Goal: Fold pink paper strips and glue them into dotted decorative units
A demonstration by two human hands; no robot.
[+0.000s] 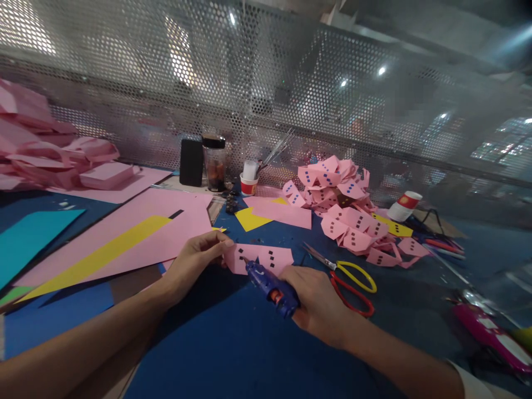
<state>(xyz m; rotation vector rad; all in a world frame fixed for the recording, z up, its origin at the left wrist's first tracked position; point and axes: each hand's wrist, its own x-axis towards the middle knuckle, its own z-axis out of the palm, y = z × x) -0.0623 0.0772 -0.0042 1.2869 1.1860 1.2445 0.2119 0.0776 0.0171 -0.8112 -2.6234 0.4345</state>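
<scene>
My left hand [203,254] pinches the left end of a pink paper strip [258,258] with small black squares in two groups. In my right hand [318,302] is a blue glue gun [272,289], its nozzle over the strip beside the left group of squares. Whether the tip touches the paper I cannot tell. Scissors [338,266] with one yellow and one red handle lie open to the right of the strip. Behind them is a pile of folded pink paper pieces [353,227], marked with dark and blue squares.
Pink sheets [137,208] and a yellow strip [112,241] cover the left side, beside a teal sheet [37,235]. At the back stand a black phone-like slab [191,162], a jar [214,166] and a paper cup [248,185]. A magenta tool [490,332] lies far right.
</scene>
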